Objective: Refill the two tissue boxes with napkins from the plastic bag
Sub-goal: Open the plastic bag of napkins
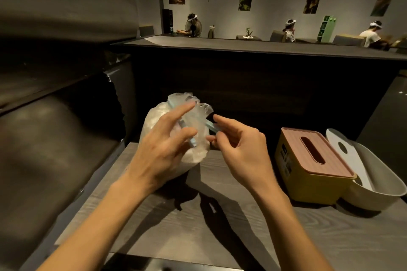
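A clear plastic bag point(154, 121) full of white napkins stands on the grey wooden table point(253, 237), its bunched neck tied with a light blue band point(211, 126). My left hand point(160, 147) rests against the bag's front, fingers spread, with the band running under them. My right hand point(237, 147) pinches the band's free end beside the neck. To the right stands a yellow tissue box point(290, 165) with a pink slotted lid. Behind it lies a white tissue box point(383, 185), tipped on its side with its white lid showing.
A dark counter wall point(242, 77) rises just behind the table. A dark padded bench point(55, 138) runs along the left. Three people sit at tables far back in the room.
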Available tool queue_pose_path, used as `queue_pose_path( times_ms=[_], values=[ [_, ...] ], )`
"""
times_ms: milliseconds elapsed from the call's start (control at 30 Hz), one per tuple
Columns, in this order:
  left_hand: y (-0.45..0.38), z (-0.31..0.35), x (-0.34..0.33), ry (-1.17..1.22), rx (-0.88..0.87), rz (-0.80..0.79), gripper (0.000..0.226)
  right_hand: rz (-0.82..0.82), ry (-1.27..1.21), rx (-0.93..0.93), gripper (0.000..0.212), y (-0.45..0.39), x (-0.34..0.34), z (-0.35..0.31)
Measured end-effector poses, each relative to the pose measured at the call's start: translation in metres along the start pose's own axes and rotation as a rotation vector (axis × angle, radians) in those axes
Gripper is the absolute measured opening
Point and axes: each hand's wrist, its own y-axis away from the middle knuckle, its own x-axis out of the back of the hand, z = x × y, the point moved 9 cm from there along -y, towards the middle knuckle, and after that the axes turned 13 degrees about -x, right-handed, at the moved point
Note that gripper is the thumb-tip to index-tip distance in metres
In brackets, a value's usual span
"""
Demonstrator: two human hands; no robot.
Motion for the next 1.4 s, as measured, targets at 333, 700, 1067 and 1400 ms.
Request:
queue_pose_path(
  times_ms=[333,700,1067,1400],
  values=[
    [0.032,-0.020,-0.001,-0.045,0.462,0.268,0.096,0.445,-0.493,-0.120,0.023,0.007,0.042,0.034],
    [0.080,-0.064,0.031,0.037,0.799,0.611,0.037,0.462,0.247,-0.420,0.026,0.023,0.057,0.120],
    [0.077,-0.078,0.026,0.343,0.777,0.600,0.079,-0.087,0.117,-0.167,0.094,-0.006,-0.048,0.057],
    [0.090,-0.124,0.025,0.884,1.013,0.570,0.098,-0.167,0.082,-0.092,0.121,-0.027,-0.111,-0.002]
  ],
)
